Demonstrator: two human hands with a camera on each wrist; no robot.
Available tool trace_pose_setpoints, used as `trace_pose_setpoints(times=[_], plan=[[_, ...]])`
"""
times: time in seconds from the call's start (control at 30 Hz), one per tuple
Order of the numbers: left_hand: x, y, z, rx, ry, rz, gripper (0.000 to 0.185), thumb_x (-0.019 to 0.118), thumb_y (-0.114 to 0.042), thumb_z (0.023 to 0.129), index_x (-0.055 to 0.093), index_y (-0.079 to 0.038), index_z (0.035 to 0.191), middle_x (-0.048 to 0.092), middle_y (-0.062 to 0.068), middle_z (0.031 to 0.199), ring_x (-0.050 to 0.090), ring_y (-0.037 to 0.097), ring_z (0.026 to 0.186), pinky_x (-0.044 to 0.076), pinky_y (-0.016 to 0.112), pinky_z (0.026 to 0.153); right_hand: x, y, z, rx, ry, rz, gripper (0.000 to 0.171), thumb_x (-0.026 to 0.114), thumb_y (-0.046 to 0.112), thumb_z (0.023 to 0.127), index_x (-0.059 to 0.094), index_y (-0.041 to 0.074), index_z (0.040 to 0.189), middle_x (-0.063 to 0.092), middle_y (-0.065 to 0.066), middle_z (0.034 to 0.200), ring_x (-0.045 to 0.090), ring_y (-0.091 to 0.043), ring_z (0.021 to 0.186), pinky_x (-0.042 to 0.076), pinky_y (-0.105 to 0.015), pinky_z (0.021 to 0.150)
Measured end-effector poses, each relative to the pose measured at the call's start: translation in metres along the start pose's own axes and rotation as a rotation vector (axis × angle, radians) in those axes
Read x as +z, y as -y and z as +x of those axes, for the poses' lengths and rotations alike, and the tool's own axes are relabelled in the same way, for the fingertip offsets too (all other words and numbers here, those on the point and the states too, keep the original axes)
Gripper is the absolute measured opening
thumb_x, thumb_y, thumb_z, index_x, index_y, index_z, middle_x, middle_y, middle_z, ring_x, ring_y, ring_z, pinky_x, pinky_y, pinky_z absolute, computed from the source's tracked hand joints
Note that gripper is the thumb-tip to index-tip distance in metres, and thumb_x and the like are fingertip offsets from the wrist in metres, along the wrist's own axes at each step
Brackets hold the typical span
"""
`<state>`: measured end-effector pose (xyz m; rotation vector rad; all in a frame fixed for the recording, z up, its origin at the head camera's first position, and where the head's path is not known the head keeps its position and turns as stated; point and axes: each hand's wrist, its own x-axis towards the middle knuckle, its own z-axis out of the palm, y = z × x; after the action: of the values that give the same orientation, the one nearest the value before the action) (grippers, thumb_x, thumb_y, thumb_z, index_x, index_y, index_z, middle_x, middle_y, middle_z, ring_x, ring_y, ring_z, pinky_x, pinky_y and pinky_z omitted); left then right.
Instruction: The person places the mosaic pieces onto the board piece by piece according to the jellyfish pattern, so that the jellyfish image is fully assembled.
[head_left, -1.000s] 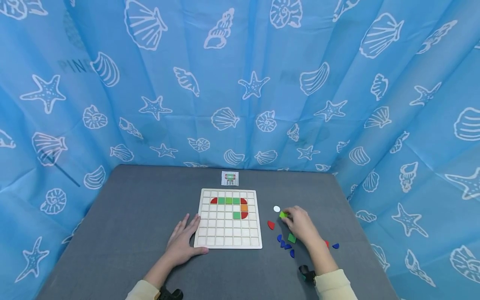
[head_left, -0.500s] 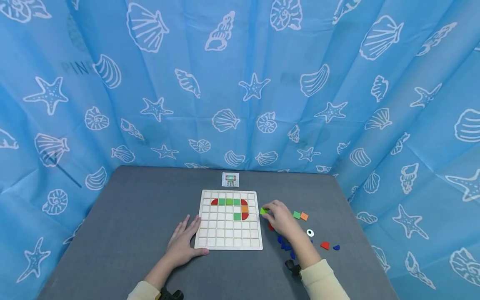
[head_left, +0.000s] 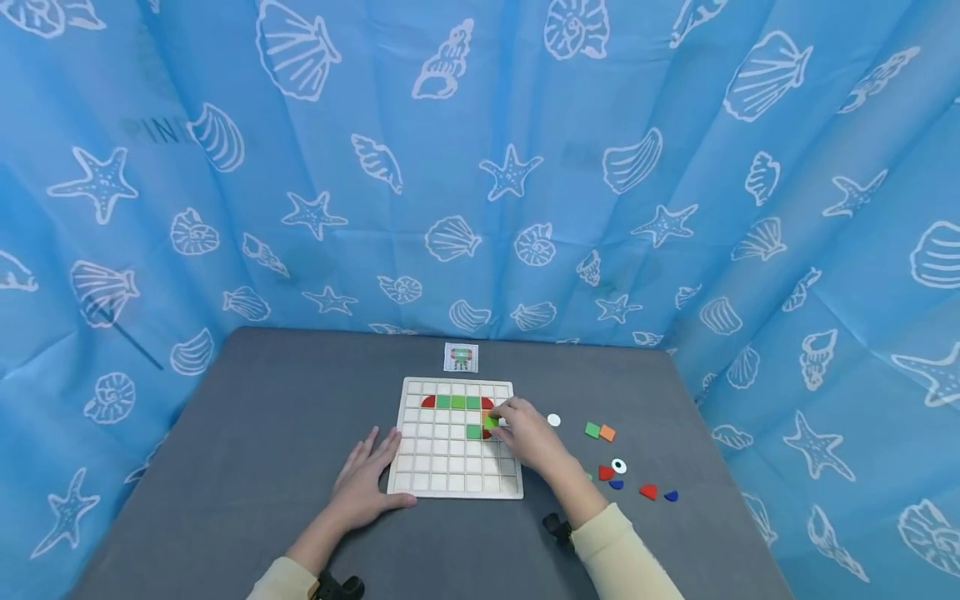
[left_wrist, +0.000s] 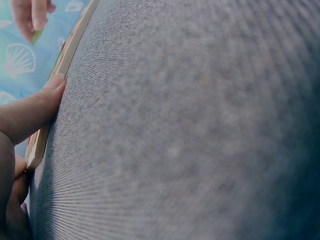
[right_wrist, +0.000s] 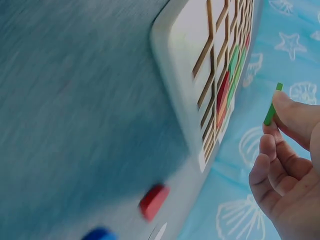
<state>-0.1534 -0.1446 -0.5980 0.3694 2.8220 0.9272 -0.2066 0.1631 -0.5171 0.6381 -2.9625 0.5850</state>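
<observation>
Your right grip (head_left: pixel 528 434) has brought the light green tile (head_left: pixel 491 422) leftward: a second ago it was out among the loose pieces (head_left: pixel 648 492), half a second ago just beside the right edge of the board (head_left: pixel 435 462), and now it hangs over the board's upper right part, partly hiding the red piece (head_left: pixel 487 434) next to the lower green tile (head_left: pixel 473 432) in the head view. By the look of it, the carry is nearly done and what remains is fitting the tile to a cell; which cell, I cannot tell. Both wrist views show the tile raised apart from the board, not seated. You pinch it between thumb and fingertip, the gap no wider than the tile's thickness. It looks square, so no side stands out as a long axis. In the head view its broad face shows, though your fingers cover enough that its turn against the grid is hard to read; in the right wrist view it is edge-on, slanting from upper right to lower left. Your left grip (head_left: pixel 365 487) has stayed put, fingers spread at the board's left edge, thumb touching the near edge, pinching nothing.
</observation>
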Motion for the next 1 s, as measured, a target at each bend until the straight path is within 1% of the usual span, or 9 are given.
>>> trace_pose_setpoints(times=[0.03,0.13,0.37,0.6,0.8,1.0], plan=[[0.0,0.0,0.0,0.008,-0.001,0.0,0.118,0.075,-0.073,0.07,0.025,-0.017,0.161,0.024,0.003,0.167,0.006,0.033,0.158,0.012,0.058,0.124,0.002,0.002,0.001,-0.009,0.002,-0.002,0.026,0.076,0.018,0.091,0.074,0.01,0.116,0.067,-0.004,0.106,0.062,-0.018,0.095,0.056,-0.037,0.078],[0.002,-0.001,0.0,0.006,0.005,-0.009,0.118,0.075,-0.073,0.07,0.025,-0.018,0.161,0.024,0.003,0.168,0.005,0.032,0.158,0.011,0.058,0.124,0.006,0.009,0.005,-0.044,0.007,0.001,0.026,0.076,0.019,0.091,0.075,0.011,0.116,0.067,-0.003,0.104,0.062,-0.017,0.093,0.056,-0.036,0.076],[0.002,-0.002,0.001,-0.01,-0.003,-0.016,0.118,0.075,-0.074,0.07,0.026,-0.018,0.162,0.024,0.003,0.168,0.006,0.032,0.158,0.012,0.059,0.124,0.016,0.019,0.018,-0.077,0.054,-0.013,0.026,0.076,0.022,0.092,0.075,0.012,0.115,0.068,-0.004,0.111,0.064,-0.019,0.099,0.057,-0.037,0.083],[0.0,-0.002,-0.001,-0.02,-0.018,-0.013,0.119,0.076,-0.073,0.069,0.026,-0.017,0.162,0.026,0.004,0.167,0.007,0.033,0.157,0.013,0.061,0.123,0.028,0.024,0.027,-0.054,0.122,-0.03,0.026,0.076,0.026,0.091,0.075,0.014,0.115,0.069,-0.002,0.113,0.065,-0.019,0.108,0.056,-0.039,0.091],[0.0,-0.002,0.0,-0.019,-0.014,-0.016,0.118,0.076,-0.073,0.07,0.027,-0.018,0.161,0.026,0.003,0.167,0.007,0.033,0.158,0.012,0.06,0.123,0.036,0.025,0.034,-0.033,0.163,-0.023,0.026,0.078,0.025,0.09,0.076,0.017,0.115,0.07,-0.001,0.115,0.064,-0.018,0.111,0.056,-0.038,0.094],[0.0,-0.002,0.0,-0.013,-0.013,-0.016,0.117,0.076,-0.072,0.07,0.027,-0.018,0.161,0.027,0.003,0.167,0.007,0.032,0.158,0.011,0.058,0.124,0.038,0.026,0.037,-0.01,0.187,-0.032,0.026,0.078,0.024,0.09,0.076,0.018,0.115,0.07,0.001,0.115,0.063,-0.018,0.112,0.055,-0.039,0.094]])
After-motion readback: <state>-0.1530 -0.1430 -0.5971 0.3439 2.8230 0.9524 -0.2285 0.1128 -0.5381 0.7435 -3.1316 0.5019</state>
